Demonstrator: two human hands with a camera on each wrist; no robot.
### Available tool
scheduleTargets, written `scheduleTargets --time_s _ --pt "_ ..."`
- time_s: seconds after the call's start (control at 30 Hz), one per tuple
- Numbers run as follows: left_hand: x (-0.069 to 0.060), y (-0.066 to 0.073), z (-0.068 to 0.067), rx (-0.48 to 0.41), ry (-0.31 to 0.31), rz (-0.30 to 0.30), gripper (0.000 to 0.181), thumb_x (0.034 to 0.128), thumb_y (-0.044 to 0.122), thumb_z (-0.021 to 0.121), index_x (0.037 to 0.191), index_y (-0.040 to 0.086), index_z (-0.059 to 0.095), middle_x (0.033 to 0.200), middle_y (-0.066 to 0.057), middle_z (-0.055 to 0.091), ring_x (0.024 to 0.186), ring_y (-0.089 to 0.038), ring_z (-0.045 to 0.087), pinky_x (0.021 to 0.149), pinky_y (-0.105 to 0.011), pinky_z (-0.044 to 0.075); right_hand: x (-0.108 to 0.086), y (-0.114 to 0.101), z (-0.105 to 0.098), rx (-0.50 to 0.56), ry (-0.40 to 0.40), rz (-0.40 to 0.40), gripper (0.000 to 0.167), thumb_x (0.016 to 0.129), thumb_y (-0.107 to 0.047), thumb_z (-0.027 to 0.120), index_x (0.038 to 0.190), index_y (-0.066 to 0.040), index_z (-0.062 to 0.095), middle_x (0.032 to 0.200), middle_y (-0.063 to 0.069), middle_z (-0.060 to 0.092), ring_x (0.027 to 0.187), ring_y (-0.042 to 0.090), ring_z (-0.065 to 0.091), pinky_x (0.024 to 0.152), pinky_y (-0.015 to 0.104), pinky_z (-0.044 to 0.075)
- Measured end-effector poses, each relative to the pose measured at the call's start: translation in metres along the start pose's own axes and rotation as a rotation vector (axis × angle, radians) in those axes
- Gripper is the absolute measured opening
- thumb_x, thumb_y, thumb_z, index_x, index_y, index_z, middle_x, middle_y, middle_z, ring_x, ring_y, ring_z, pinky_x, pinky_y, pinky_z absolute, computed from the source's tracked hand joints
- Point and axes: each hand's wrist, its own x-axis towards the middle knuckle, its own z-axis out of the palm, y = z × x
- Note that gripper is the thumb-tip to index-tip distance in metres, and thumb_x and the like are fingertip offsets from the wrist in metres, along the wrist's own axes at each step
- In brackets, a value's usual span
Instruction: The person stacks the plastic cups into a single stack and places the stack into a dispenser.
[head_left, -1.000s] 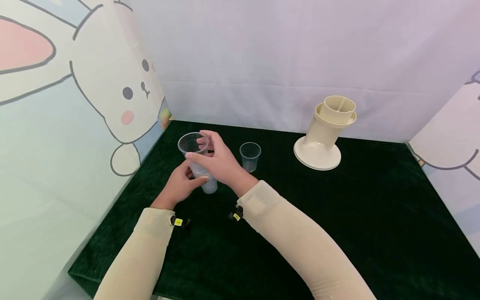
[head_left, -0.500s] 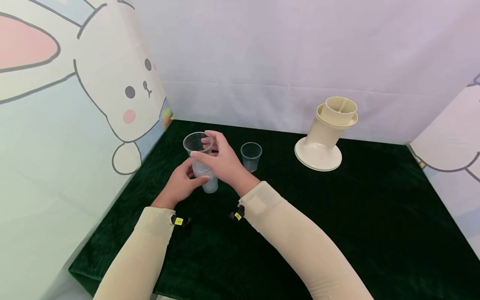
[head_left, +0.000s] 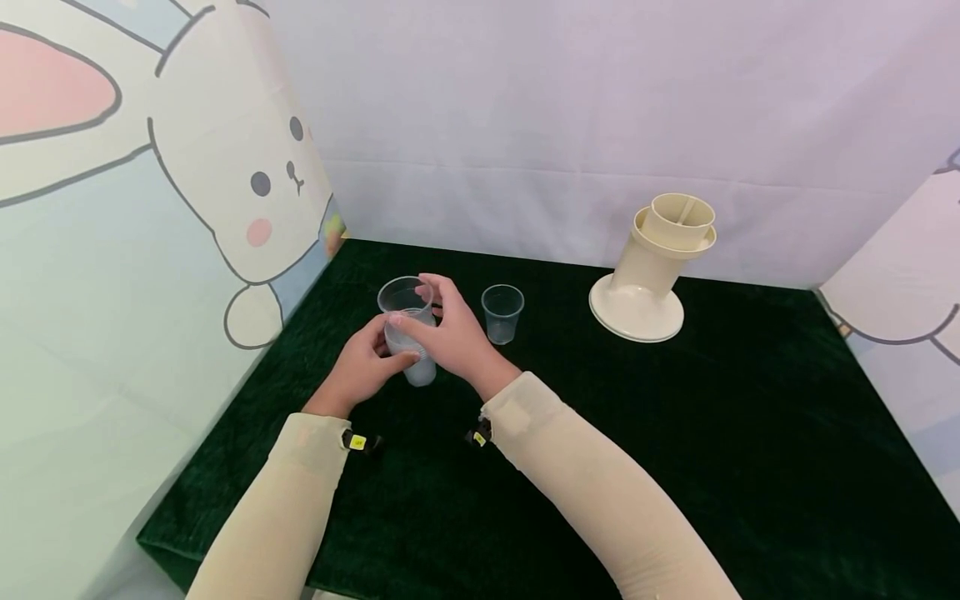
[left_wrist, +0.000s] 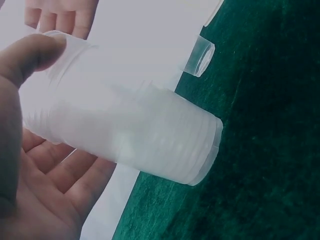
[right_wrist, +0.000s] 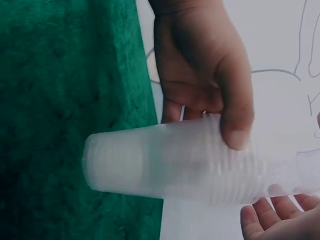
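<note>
A stack of clear plastic cups (head_left: 421, 373) stands upright in the head view, towards the left. My left hand (head_left: 358, 371) grips its side, the thumb in front and the fingers behind. Above, my right hand (head_left: 459, 337) holds a single plastic cup (head_left: 399, 298) near its rim, the cup's lower part inside the top of the stack. The left wrist view has the left hand's thumb and fingers around the stack (left_wrist: 150, 135). In the right wrist view, the right hand's fingertips (right_wrist: 267, 212) touch the upper cup, while ridged rims line the stack (right_wrist: 175, 160).
Right of the hands, another clear plastic cup (head_left: 502, 315) stands on the dark green tablecloth (head_left: 525, 500). A cream tubular stand (head_left: 648, 271) with a round base is at the back right. Printed and pale curtains (head_left: 487, 108) border the table.
My right hand has moved down and slightly right, lowering the upper cup further into the stack. The left hand stays about where it was on the stack.
</note>
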Motion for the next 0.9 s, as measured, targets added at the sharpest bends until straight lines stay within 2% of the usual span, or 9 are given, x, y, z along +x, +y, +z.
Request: scheduleTargets --time_s 0.23,0.47,0.67,0.8,0.9 --pt "0.001 -0.001 0.001 0.002 -0.002 0.013 0.064 0.0947 0.036 0.076 0.149 0.016 0.047 0.143 -0.010 0.054 0.125 -0.029 0.060 0.105 -0.052 0.049 -0.001 0.015 0.001 -0.009 -0.026 0.052 0.072 0.098 -0.038 0.071 0.157 -0.020 0.034 0.157 0.003 0.043 0.141 0.019 0.041 0.117 0.044 0.035" --pt "0.000 -0.002 0.001 -0.003 0.010 0.057 0.063 0.0946 0.036 0.077 0.147 0.017 0.049 0.140 -0.006 0.056 0.126 -0.025 0.057 0.109 -0.052 0.045 -0.003 0.032 0.005 -0.028 -0.066 0.100 0.076 0.096 -0.047 0.071 0.158 -0.026 0.034 0.157 -0.001 0.039 0.137 0.021 0.043 0.112 0.048 0.041" --pt "0.000 -0.003 0.002 -0.018 0.008 0.063 0.064 0.0943 0.038 0.077 0.147 0.016 0.048 0.140 -0.005 0.056 0.126 -0.024 0.058 0.108 -0.052 0.046 -0.004 0.040 0.004 -0.022 -0.077 0.068 0.074 0.097 -0.049 0.069 0.158 -0.023 0.035 0.154 0.000 0.040 0.135 0.016 0.044 0.116 0.047 0.036" --pt "0.001 -0.003 0.002 -0.026 -0.002 0.060 0.065 0.0957 0.032 0.076 0.150 0.015 0.046 0.143 -0.008 0.054 0.127 -0.026 0.058 0.107 -0.051 0.047 -0.006 0.043 0.003 -0.043 -0.081 0.043 0.072 0.100 -0.046 0.067 0.159 -0.019 0.035 0.154 0.001 0.040 0.135 0.016 0.043 0.117 0.048 0.035" --pt "0.001 -0.001 0.002 -0.030 -0.009 0.048 0.065 0.0969 0.027 0.075 0.153 0.014 0.044 0.144 -0.011 0.053 0.127 -0.028 0.058 0.106 -0.052 0.047 -0.007 0.046 0.003 -0.056 -0.083 0.049 0.070 0.101 -0.045 0.065 0.159 -0.021 0.035 0.155 0.001 0.040 0.135 0.016 0.043 0.117 0.047 0.036"
